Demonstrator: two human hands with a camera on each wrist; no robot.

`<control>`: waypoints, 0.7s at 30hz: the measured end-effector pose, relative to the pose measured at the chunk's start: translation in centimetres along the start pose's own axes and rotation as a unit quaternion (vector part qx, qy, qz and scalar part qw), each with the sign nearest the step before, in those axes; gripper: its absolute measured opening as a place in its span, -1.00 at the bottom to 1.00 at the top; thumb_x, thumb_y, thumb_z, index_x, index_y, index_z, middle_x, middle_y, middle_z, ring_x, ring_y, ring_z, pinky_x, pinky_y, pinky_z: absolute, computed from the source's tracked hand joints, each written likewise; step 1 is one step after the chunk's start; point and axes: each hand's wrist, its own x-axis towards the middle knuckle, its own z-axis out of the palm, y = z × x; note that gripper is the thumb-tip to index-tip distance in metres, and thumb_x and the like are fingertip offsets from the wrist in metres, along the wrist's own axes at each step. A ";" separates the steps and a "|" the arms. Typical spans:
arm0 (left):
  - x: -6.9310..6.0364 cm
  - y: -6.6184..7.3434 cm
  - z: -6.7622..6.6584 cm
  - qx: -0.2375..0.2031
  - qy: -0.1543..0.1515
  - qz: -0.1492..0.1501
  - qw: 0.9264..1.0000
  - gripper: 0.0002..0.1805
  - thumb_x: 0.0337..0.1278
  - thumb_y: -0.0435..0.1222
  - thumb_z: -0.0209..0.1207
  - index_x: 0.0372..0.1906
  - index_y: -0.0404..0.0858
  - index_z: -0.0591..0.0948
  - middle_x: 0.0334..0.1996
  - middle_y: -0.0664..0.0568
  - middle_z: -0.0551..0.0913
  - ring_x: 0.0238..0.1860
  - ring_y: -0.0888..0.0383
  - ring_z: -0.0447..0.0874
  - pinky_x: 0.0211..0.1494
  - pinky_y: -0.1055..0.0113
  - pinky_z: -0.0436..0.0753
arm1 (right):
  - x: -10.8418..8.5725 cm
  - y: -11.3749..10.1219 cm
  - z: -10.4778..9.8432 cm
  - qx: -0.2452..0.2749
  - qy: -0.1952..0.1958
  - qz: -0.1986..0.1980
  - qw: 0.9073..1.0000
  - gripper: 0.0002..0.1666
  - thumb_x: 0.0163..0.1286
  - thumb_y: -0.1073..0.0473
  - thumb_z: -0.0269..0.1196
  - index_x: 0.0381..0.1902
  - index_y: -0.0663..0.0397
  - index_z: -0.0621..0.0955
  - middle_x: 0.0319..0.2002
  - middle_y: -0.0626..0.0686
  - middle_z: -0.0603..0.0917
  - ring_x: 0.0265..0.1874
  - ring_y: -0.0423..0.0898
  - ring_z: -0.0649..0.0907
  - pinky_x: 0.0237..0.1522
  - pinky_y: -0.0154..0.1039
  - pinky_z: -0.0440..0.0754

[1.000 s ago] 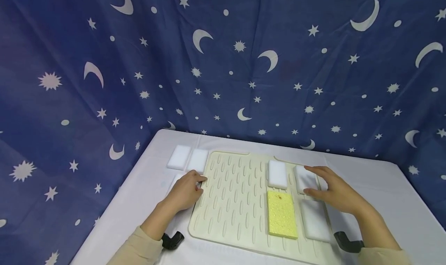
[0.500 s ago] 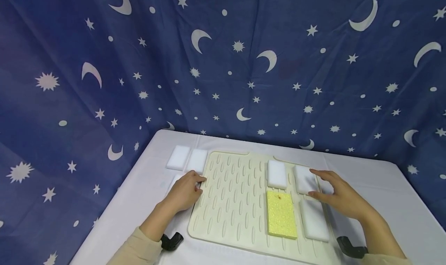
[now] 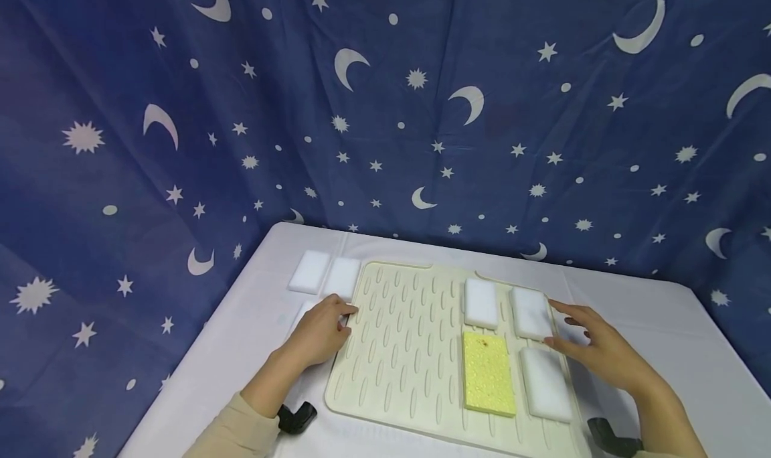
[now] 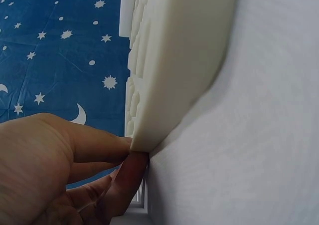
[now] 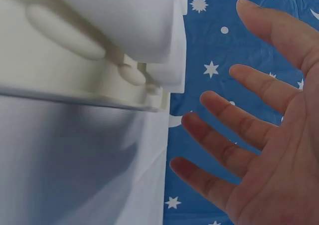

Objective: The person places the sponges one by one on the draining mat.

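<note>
A cream draining mat (image 3: 397, 351) with raised oval ridges lies on the table. My left hand (image 3: 320, 329) pinches its left edge; in the left wrist view the thumb and fingers (image 4: 107, 147) stand either side of the rim. Three white sponges lie on the mat's right part: an upper left sponge (image 3: 480, 302), an upper right sponge (image 3: 533, 313) and a lower right sponge (image 3: 545, 384). A yellow sponge (image 3: 488, 373) lies below the upper left one. Beside the mat's right edge, my right hand (image 3: 608, 351) has its fingers spread and holds nothing, as the right wrist view confirms.
Left of the mat, a white sponge (image 3: 310, 272) and a second white sponge (image 3: 342, 278) lie on the white tablecloth (image 3: 241, 351). Another white sponge (image 3: 303, 314) is partly hidden by my left hand. A blue curtain (image 3: 385, 110) with moons and stars hangs behind.
My right hand has moved rightward, from over the upper right white sponge to beyond the mat's right edge. The left hand stays at the left edge, and the sponges keep their places.
</note>
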 end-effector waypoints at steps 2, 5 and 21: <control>0.1 0.1 0.0 0.000 -0.001 0.000 1.000 -0.58 0.14 -0.47 0.31 0.15 -0.33 0.72 -0.03 -0.01 0.67 -0.35 0.28 0.48 -0.23 0.34 0.50 | -0.1 0.3 0.1 0.003 0.003 0.002 1.000 -0.05 0.44 -0.17 0.33 0.62 0.01 0.25 0.50 0.33 0.27 0.36 0.45 0.41 0.20 0.50 0.36; 0.1 0.2 0.0 0.001 -0.002 -0.002 1.000 -0.58 0.14 -0.46 0.31 0.16 -0.33 0.72 -0.03 -0.01 0.67 -0.35 0.28 0.48 -0.24 0.35 0.50 | -0.3 1.0 0.3 0.006 0.011 0.003 1.000 -0.08 0.46 -0.16 0.32 0.62 0.01 0.26 0.49 0.32 0.29 0.34 0.43 0.45 0.18 0.45 0.39; 0.0 0.0 -0.1 0.004 -0.011 -0.007 1.000 -0.57 0.17 -0.45 0.29 0.18 -0.29 0.71 -0.05 0.03 0.65 -0.34 0.28 0.49 -0.25 0.35 0.51 | -1.2 3.6 0.8 0.004 0.017 0.003 1.000 -0.23 0.55 -0.08 0.23 0.59 0.04 0.31 0.43 0.32 0.39 0.25 0.37 0.57 0.11 0.02 0.65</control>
